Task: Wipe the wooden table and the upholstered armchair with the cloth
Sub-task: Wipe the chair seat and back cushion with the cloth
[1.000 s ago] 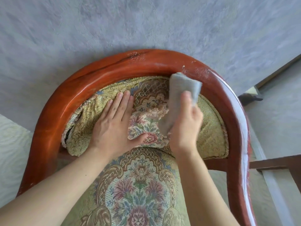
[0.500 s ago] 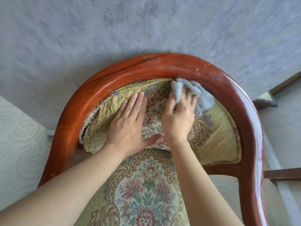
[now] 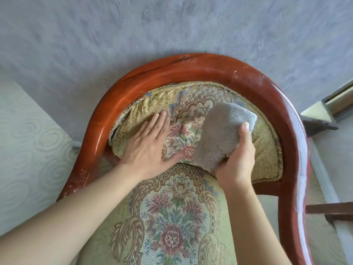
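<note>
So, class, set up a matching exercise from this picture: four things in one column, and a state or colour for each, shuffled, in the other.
Column one:
1. left hand
2. right hand
3. cloth
4. chair frame

Column two:
A. glossy red-brown wood
B. grey and fluffy, folded
C. pressed flat on the floral backrest
D. gripping the cloth

Pairs: 1-C, 2-D, 3-B, 4-A

Cloth (image 3: 219, 134) now lifted off backrest
</note>
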### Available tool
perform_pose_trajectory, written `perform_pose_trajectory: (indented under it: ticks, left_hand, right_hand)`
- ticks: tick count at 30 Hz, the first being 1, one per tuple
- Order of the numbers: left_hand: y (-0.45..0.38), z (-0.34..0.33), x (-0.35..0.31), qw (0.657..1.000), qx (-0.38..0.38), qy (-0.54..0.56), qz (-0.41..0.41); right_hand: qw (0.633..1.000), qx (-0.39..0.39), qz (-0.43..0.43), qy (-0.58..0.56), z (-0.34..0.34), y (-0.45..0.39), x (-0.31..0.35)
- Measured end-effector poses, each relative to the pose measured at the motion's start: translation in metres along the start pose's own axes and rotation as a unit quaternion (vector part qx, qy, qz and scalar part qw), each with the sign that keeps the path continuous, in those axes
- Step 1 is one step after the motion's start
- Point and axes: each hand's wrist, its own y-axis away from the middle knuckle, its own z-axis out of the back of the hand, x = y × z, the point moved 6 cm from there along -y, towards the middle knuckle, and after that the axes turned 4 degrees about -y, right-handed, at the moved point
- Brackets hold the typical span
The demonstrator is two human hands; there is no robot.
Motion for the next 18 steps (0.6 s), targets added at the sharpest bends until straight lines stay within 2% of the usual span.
perform_pose_trajectory:
  ticks: [5,8,12,14,18]
  left_hand:
    - [0.094,-0.005,-0.026,0.996,0.02,0.092,0.006]
    - [0.177,-0.013,-0.039,0.996,0.049,0.073,-0.011]
    - [0.299,-0.012,-0.032,0.99,0.136,0.035,-0.013]
    - [0.347,0.003,-0.024,0.989,0.139,0.041,0.025]
    - [0.405,0.032,0.0,0.983,0.094,0.048,0.147]
  right_hand:
    - [0.992,-0.047,-0.115,0.0,0.057,0.066,-0.043]
    - [0.979,-0.058,-0.195,-0.007,0.069,0.113,-0.074]
    - [0.958,-0.04,-0.284,-0.026,0.056,0.168,-0.105]
    - [0.95,-0.026,-0.311,-0.02,0.045,0.193,-0.111]
    - [0.946,0.006,-0.324,0.003,0.021,0.239,-0.117]
